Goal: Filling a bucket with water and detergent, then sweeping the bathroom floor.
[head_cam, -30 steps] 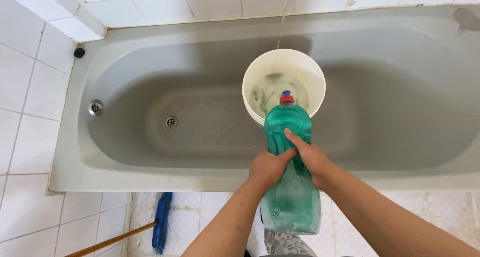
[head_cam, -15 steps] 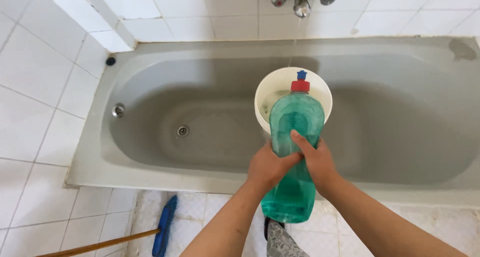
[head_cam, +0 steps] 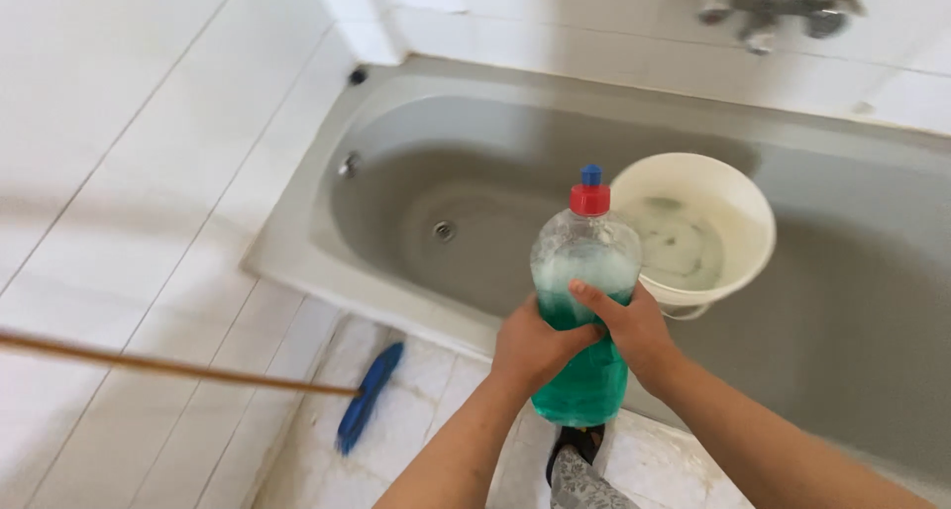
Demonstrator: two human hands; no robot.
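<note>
I see my left hand (head_cam: 530,349) and right hand (head_cam: 634,333) clasping an upright green bottle (head_cam: 584,311) beside the white bucket (head_cam: 738,197) in the bathtub (head_cam: 297,261).

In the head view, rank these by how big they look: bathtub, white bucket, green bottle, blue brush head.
1. Bathtub, largest by far.
2. White bucket and green bottle: alike in apparent size; the bottle is nearer the camera, held in both hands, so I won't rank them.
3. Blue brush head, smallest.
</note>
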